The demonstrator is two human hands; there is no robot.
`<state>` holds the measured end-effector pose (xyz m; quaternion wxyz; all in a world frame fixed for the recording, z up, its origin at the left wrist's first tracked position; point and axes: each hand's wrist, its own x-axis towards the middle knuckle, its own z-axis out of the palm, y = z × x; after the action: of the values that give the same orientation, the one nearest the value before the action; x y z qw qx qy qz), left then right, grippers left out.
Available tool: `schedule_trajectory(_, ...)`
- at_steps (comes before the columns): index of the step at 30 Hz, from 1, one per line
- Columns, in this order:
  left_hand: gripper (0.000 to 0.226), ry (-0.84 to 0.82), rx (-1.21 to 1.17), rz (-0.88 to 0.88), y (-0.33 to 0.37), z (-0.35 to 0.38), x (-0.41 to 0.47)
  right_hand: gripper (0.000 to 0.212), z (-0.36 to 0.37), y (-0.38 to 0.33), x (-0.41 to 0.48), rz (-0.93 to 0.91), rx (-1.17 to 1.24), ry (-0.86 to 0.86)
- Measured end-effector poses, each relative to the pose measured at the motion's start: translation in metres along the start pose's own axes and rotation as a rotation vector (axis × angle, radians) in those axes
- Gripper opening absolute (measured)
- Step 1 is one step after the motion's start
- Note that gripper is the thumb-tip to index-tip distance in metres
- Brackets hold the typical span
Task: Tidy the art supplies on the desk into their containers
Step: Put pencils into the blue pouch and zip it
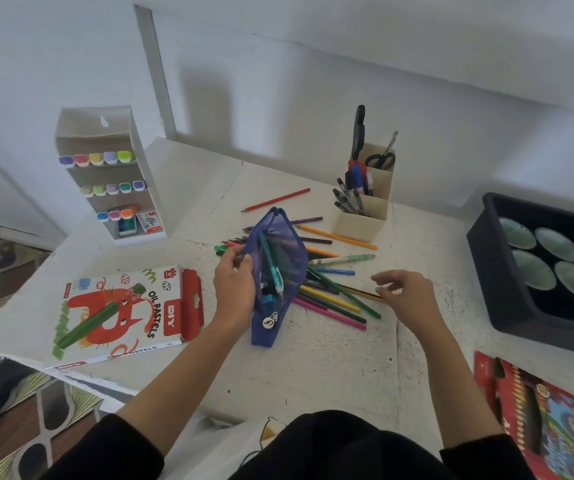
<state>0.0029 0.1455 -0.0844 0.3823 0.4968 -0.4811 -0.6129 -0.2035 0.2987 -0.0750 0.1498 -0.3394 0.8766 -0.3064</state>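
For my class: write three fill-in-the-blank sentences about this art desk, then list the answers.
1. The left hand holds a mesh pencil case whose colour is ____.
2. The box lying left of the case is labelled OIL ____.
3. The lone pencil farthest from the person is coloured ____.

Missing words: blue; PASTELS; red.

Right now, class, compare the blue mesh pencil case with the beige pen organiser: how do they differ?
The blue mesh pencil case is see-through; the beige pen organiser is opaque. The case is held by the left hand; the organiser stands untouched. The case has one pocket; the organiser has stepped compartments. Both hold writing tools.
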Motion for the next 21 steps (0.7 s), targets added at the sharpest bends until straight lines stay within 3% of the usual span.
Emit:
schedule_trajectory(5,0.017,-0.022,0.029,0.011,0.0,0.002,-0.001,0.026,0.002,0.037,-0.005,0.077,-0.139,0.011)
schedule_trajectory(10,0.013,-0.033,0.04,0.027,0.001,0.004,-0.002,0.01,0.012,0.042,-0.011,0.091,-0.055,0.11)
schedule_trajectory(16,0.014,-0.045,0.045,0.022,0.0,0.005,-0.002,0.012,-0.01,0.028,-0.018,0.094,0.307,0.212)
schedule_trajectory(21,0.013,-0.043,0.056,0.022,-0.001,0.008,-0.003,0.016,-0.026,0.002,-0.031,0.012,0.847,0.27)
